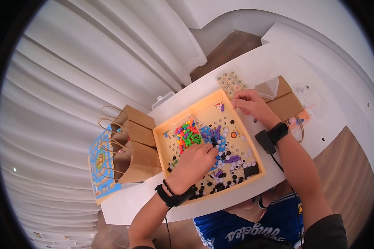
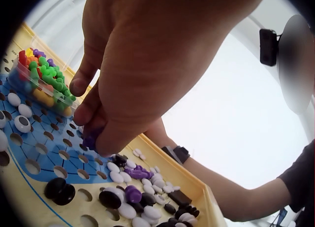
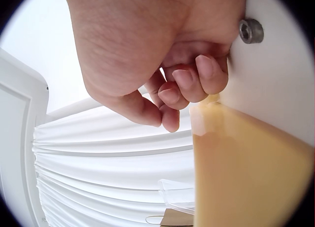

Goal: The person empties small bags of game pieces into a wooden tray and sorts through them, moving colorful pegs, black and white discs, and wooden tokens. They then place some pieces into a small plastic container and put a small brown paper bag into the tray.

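A wooden peg board tray [image 1: 183, 113] lies on the white table, with a blue star field [image 1: 220, 139] and loose black, white and purple pegs. My left hand [image 1: 210, 149] hovers over the blue field [image 2: 44, 148] and pinches a purple peg [image 2: 91, 140] at its fingertips. Beside it stands a clear box of colourful pegs [image 1: 188, 135], also seen in the left wrist view [image 2: 47, 81]. My right hand [image 1: 242, 103] rests at the tray's far right corner, its fingers [image 3: 189, 86] curled, with nothing visible in them.
Brown paper bags [image 1: 135, 149] and a blue board [image 1: 100, 166] lie left of the tray. Behind it are a sheet of round pieces [image 1: 232, 82], a clear plastic box [image 1: 268, 88] and another brown bag [image 1: 286, 103]. A metal nut [image 3: 251, 30] sits by the right hand.
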`<state>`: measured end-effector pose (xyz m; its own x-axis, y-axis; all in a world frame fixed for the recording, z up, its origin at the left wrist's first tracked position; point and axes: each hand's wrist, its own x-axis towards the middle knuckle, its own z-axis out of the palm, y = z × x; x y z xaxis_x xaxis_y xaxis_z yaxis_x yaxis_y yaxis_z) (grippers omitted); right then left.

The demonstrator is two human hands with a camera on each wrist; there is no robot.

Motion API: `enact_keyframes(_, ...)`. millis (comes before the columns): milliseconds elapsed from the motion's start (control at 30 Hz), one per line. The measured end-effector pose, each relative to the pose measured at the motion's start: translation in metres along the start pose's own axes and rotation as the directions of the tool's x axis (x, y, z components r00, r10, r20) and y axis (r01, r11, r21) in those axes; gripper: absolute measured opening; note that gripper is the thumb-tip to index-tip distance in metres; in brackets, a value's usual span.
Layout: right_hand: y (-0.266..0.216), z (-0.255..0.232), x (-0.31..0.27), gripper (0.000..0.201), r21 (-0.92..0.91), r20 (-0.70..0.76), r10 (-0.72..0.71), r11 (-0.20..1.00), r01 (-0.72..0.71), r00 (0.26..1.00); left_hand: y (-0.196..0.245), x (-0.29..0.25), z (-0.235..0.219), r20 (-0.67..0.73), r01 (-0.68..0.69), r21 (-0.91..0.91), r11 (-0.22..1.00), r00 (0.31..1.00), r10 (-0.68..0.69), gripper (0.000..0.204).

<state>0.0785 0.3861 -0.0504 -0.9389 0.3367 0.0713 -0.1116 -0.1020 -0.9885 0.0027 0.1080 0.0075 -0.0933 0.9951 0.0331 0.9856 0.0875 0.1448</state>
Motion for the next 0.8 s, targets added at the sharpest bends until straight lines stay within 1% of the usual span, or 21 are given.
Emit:
enact_keyframes(33, -0.001, 0.001, -0.001, 0.016, 0.004, -0.002, -0.008, 1.0, 0.008, 1.0, -0.001, -0.001, -0.005, 0.0, -0.002, 0.001, 1.0, 1.0, 0.002, 0.017)
enact_keyframes(100, -0.002, 0.001, -0.001, 0.016, 0.009, -0.014, -0.017, 1.0, 0.017, 1.0, -0.007, -0.004, -0.022, -0.037, 0.097, -0.093, 0.991, 0.994, -0.101, 0.017)
enact_keyframes(133, -0.002, 0.0, -0.001, 0.017, 0.013, -0.002, -0.018, 1.0, 0.018, 1.0, -0.013, -0.005, -0.027, -0.035, 0.091, -0.092, 0.992, 0.995, -0.094, 0.017)
enact_keyframes(200, 0.0, -0.001, -0.001, 0.017, 0.016, 0.006, -0.021, 1.0, 0.021, 1.0, -0.027, -0.009, -0.038, -0.131, 0.184, -0.121, 0.975, 0.971, -0.2, 0.018)
enact_keyframes(233, 0.002, -0.002, 0.0, 0.019, 0.016, 0.002, -0.018, 1.0, 0.018, 1.0, -0.037, -0.009, -0.038, -0.089, 0.237, -0.184, 0.954, 0.962, -0.256, 0.017)
enact_keyframes(267, 0.003, -0.001, 0.001, 0.021, 0.016, -0.002, -0.016, 1.0, 0.016, 1.0, -0.039, -0.008, -0.041, -0.089, 0.237, -0.183, 0.954, 0.963, -0.256, 0.017)
enact_keyframes(333, 0.005, -0.001, 0.002, 0.021, 0.01, -0.003, -0.018, 1.0, 0.018, 1.0, -0.042, -0.007, -0.046, -0.053, 0.297, -0.134, 0.946, 0.951, -0.306, 0.017)
enact_keyframes(367, 0.003, -0.002, 0.002, 0.022, 0.006, -0.005, -0.015, 1.0, 0.015, 1.0, -0.044, -0.008, -0.046, -0.053, 0.295, -0.133, 0.946, 0.951, -0.304, 0.017)
enact_keyframes(433, 0.002, -0.002, 0.002, 0.022, 0.006, -0.004, -0.015, 1.0, 0.015, 1.0, -0.048, -0.01, -0.041, -0.143, 0.317, -0.144, 0.937, 0.931, -0.337, 0.018)
enact_keyframes(500, 0.002, -0.001, 0.001, 0.023, 0.009, -0.003, -0.008, 1.0, 0.008, 1.0, -0.041, -0.009, -0.043, -0.132, 0.311, -0.156, 0.938, 0.934, -0.332, 0.018)
enact_keyframes(567, 0.002, 0.0, 0.001, 0.023, -0.037, -0.018, -0.022, 0.999, 0.021, 1.0, -0.032, -0.009, -0.04, -0.122, 0.311, -0.172, 0.935, 0.935, -0.334, 0.018)
enact_keyframes(633, 0.002, -0.001, 0.001, 0.023, -0.038, -0.018, -0.015, 0.999, 0.014, 1.0, -0.021, -0.008, -0.032, -0.103, 0.154, -0.153, 0.976, 0.98, -0.171, 0.017)
enact_keyframes(667, 0.002, 0.0, 0.001, 0.023, -0.038, -0.018, -0.013, 0.999, 0.012, 1.0, -0.014, -0.006, -0.031, -0.103, 0.155, -0.153, 0.976, 0.98, -0.172, 0.017)
enact_keyframes(733, 0.002, 0.0, 0.001, 0.023, -0.036, -0.015, -0.016, 0.999, 0.016, 1.0, 0.002, -0.002, -0.028, -0.02, 0.047, -0.167, 0.985, 0.999, -0.051, 0.017)
enact_keyframes(767, 0.001, 0.0, 0.001, 0.023, -0.034, -0.015, -0.021, 0.999, 0.02, 1.0, 0.007, -0.003, -0.024, 0.045, 0.064, -0.162, 0.985, 0.997, -0.058, 0.019)
enact_keyframes(800, 0.002, -0.001, 0.001, 0.023, -0.034, -0.017, -0.02, 0.999, 0.019, 1.0, 0.012, -0.003, -0.021, 0.045, 0.063, -0.162, 0.985, 0.997, -0.056, 0.019)
